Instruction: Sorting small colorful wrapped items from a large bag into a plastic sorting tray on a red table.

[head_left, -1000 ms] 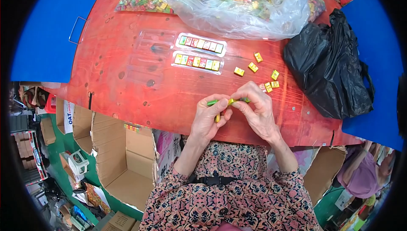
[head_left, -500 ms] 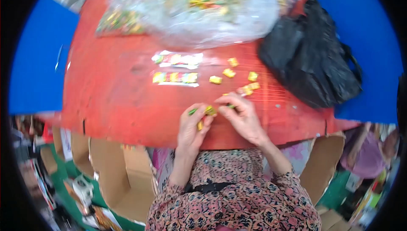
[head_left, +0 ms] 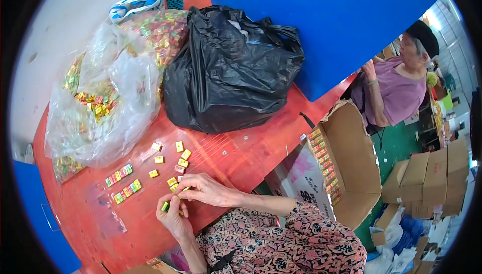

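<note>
My left hand (head_left: 174,220) is closed round small wrapped candies; a bright green candy (head_left: 165,206) shows between its fingers. Close against it, my right hand (head_left: 208,190) pinches a small yellowish candy (head_left: 187,188), mostly covered by the fingertips. Just beyond my fingers lie loose yellow candies (head_left: 172,181) and a pinkish-red one (head_left: 179,169). Farther off, more yellow pieces (head_left: 159,159) are scattered. To the left, two short rows of candies lie side by side in clear wrap: one row (head_left: 119,175) of red, pink and green, the other (head_left: 127,191) mostly yellow.
A large clear bag of candies (head_left: 108,103) and a bulky black plastic bag (head_left: 231,73) stand on the far side of the red table (head_left: 90,224). Right of me is an open carton (head_left: 354,163) with candy rows along its inside. Behind a blue panel (head_left: 321,18) sits another person (head_left: 394,90).
My view has swung to the right, bringing the other person and the carton into fuller sight. My hands have come together; the rows and loose candies on the table look unchanged.
</note>
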Demonstrator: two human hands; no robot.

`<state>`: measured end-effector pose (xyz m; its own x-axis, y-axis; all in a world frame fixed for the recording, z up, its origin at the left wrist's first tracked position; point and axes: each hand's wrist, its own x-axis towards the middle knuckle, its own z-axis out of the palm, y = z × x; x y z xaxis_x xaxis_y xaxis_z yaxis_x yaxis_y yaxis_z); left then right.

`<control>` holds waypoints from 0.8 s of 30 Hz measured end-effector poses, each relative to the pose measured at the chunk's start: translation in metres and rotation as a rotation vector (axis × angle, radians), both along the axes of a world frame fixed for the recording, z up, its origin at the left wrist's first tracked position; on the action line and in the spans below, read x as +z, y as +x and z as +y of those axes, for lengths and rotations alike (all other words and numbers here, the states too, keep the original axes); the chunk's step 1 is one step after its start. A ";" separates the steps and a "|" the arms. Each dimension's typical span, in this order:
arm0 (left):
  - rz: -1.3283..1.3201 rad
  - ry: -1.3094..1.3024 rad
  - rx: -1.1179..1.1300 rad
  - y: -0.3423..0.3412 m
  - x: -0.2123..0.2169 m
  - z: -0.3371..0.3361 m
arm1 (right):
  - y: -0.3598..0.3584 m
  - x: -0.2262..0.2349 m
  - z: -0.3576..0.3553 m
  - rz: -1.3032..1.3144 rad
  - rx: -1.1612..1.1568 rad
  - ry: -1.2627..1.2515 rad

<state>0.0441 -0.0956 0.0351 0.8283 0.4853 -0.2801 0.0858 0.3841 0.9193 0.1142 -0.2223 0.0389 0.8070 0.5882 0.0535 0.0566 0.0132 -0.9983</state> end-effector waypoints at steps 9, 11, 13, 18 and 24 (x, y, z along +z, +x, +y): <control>0.006 0.103 0.017 -0.010 -0.021 0.014 | -0.008 -0.014 0.015 0.081 -0.019 0.009; 0.004 0.146 0.052 -0.008 -0.021 0.013 | -0.006 -0.016 0.014 0.099 -0.011 -0.011; 0.003 0.154 0.034 -0.006 -0.020 0.011 | -0.007 -0.018 0.015 0.093 -0.011 -0.028; 0.019 0.242 0.115 -0.004 -0.017 0.006 | -0.005 -0.021 0.017 0.018 -0.043 -0.024; 0.140 0.234 0.162 -0.006 0.005 0.005 | -0.008 -0.013 0.027 0.034 -0.088 0.045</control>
